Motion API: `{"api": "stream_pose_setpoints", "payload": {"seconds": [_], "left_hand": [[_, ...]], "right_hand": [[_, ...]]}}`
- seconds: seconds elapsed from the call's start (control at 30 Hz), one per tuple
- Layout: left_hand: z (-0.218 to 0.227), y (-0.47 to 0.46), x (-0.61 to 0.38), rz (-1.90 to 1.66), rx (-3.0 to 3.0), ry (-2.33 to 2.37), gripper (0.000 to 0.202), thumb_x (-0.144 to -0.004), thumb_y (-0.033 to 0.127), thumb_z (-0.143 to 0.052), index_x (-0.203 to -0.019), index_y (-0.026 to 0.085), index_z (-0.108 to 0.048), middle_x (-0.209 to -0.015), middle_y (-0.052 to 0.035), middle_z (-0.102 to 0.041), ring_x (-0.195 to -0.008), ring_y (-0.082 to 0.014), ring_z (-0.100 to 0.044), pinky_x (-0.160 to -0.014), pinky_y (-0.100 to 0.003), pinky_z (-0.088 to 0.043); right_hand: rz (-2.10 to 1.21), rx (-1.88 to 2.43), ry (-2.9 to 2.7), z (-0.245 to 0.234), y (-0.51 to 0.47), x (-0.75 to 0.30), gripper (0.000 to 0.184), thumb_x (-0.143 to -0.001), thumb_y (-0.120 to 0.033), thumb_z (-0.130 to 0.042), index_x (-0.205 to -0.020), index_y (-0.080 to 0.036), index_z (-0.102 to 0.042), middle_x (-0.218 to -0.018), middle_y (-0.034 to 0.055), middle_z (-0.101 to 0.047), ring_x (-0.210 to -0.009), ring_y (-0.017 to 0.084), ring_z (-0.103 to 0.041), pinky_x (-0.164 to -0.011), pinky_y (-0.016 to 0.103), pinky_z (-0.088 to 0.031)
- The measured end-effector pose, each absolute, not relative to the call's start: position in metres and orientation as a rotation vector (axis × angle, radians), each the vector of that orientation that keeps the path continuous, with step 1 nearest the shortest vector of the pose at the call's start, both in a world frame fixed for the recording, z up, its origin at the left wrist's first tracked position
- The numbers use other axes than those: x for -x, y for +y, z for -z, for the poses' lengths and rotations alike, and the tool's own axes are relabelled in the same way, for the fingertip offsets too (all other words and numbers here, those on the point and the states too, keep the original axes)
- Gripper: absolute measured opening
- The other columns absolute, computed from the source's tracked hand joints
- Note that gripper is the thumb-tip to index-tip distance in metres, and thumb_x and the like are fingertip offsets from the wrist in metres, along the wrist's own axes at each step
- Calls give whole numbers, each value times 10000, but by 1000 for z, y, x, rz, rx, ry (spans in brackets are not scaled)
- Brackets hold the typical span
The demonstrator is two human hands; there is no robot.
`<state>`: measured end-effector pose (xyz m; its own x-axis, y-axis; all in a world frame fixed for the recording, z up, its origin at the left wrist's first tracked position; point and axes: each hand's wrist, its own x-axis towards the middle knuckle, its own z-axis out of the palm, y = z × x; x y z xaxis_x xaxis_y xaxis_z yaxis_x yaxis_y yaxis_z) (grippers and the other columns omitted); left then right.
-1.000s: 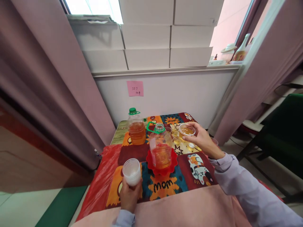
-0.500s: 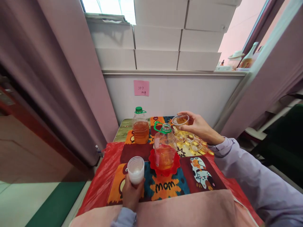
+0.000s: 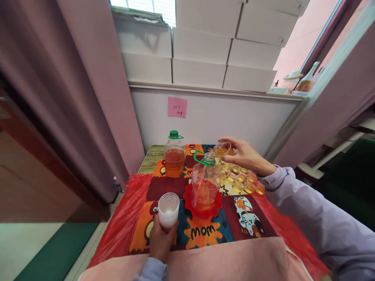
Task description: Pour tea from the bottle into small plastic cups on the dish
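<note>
My right hand grips a clear plastic cup with amber liquid in it, tilted toward the open mouth of a plastic jug. The jug holds amber liquid, its green handle ring sticking up, and it stands in a red scalloped dish. A stack of clear plastic cups is in my left hand, low at the front left. Whether any liquid is flowing from the tilted cup is too small to tell.
A second jug with a green cap stands at the back left. Several small cups of yellow liquid cluster at the right. Patterned mats cover a red plastic sheet. Behind is a wall with a pink note.
The cup in my right hand has tipped left toward the jug's mouth. My left hand stays in place with the stack of cups. The view has shifted slightly.
</note>
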<state>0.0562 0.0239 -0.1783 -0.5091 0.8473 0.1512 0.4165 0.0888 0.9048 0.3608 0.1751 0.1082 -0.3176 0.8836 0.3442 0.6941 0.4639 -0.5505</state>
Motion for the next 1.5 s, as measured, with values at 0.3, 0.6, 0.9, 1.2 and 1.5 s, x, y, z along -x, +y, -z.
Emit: {"api": "stream_pose_setpoints", "payload": {"seconds": [0.3,0.6,0.9,1.2,1.5], "left_hand": [[178,23,-57,-1429,-1251,1914,559,-687,569,-791,-1099,219,-646,-920,-83,-810,-843,-319,-774,-749,-400,-599],[178,24,-57,-1424,-1240,1928,605,-679,579,-780,-1142,208,-660,-929,-89,-809,-873,-334,-780,-780,-418,-604],[173,24,-59,-1436,-1222,1945,572,-649,584,-777,-1072,223,-645,-860,-80,-792,-822,-338,-767,-738,-421,-594],[176,24,-58,-1429,-1222,1926,564,-667,582,-775,-1074,222,-627,-909,-100,-807,-855,-340,-776,-765,-427,-597],[176,24,-58,-1408,-1218,1925,598,-673,583,-774,-1120,209,-643,-900,-93,-804,-843,-339,-772,-754,-426,-593]], "right_hand": [[-327,1315,-2148,-113,175,-359,656,-713,-272,-778,-1363,-207,-724,-1086,58,-790,-867,208,-687,-788,334,-532],[-326,1309,-2152,-114,175,-354,681,-695,-203,-768,-1374,-217,-719,-1091,41,-790,-828,182,-689,-776,311,-546],[-225,1255,-2204,-114,179,-350,717,-677,-167,-764,-1388,-239,-713,-1128,49,-799,-858,199,-705,-824,343,-560],[-150,1255,-2242,-114,180,-348,763,-677,-133,-763,-1430,-231,-687,-1208,74,-792,-1005,247,-736,-934,394,-566],[-67,1174,-2297,-111,185,-349,770,-709,-156,-781,-1461,-257,-654,-1239,84,-786,-1132,289,-740,-1033,458,-554]]}}
